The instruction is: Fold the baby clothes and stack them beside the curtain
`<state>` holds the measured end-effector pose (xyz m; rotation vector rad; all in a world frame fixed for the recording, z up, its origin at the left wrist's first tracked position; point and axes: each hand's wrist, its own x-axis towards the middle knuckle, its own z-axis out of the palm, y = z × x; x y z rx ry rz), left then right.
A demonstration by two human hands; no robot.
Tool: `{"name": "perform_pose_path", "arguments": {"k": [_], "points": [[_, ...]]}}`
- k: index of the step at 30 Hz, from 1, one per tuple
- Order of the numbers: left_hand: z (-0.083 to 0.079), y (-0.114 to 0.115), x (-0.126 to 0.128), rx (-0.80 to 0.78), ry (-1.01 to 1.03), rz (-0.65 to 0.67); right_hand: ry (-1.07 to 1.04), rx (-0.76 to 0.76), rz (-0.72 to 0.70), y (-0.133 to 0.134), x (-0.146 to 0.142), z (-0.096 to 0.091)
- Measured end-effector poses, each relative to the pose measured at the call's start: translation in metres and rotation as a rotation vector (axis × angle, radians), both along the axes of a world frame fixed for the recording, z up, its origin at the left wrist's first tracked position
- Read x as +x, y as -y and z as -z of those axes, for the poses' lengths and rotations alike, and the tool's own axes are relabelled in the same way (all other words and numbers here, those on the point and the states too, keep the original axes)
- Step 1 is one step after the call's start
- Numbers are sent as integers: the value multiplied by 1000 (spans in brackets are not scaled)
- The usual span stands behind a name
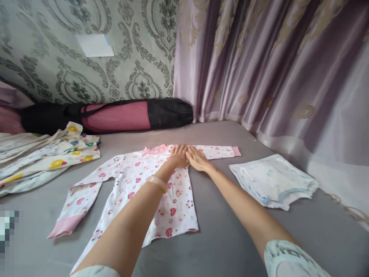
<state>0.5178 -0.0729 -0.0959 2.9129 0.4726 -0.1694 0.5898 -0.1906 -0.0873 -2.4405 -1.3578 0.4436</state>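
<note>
White long-sleeved shirt (177, 207), heart-printed fabric: likely light, limp. Your left hand (180, 156) and right hand (197, 158): flat, gripping nothing, beside its pink round collar (155, 149). Best hold: either side of collar.

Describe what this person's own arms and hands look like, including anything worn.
The left hand and right hand are ungloved. A smooth cream bangle, amber-tinged at one side, circles the left forearm. The left sleeve and right sleeve are pale, the right one with dark grey-green markings.

The shirt (178, 206) is matt cloth — the curtain (233, 57), glossy.
</note>
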Motion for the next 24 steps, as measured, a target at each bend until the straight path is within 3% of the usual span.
{"name": "perform_pose_path", "arguments": {"k": [5, 16, 21, 24], "points": [[-4, 3, -2, -59, 51, -9, 136, -181, 166, 30, 30, 1], [-6, 3, -3, -91, 57, -3, 170, -429, 522, 77, 78, -12], [-20, 4, -12, -210, 69, 0, 299, -380, 592, 83, 80, -17], [-38, -5, -36, -312, 152, 15, 440, -273, 551, 73, 75, -25]]}}
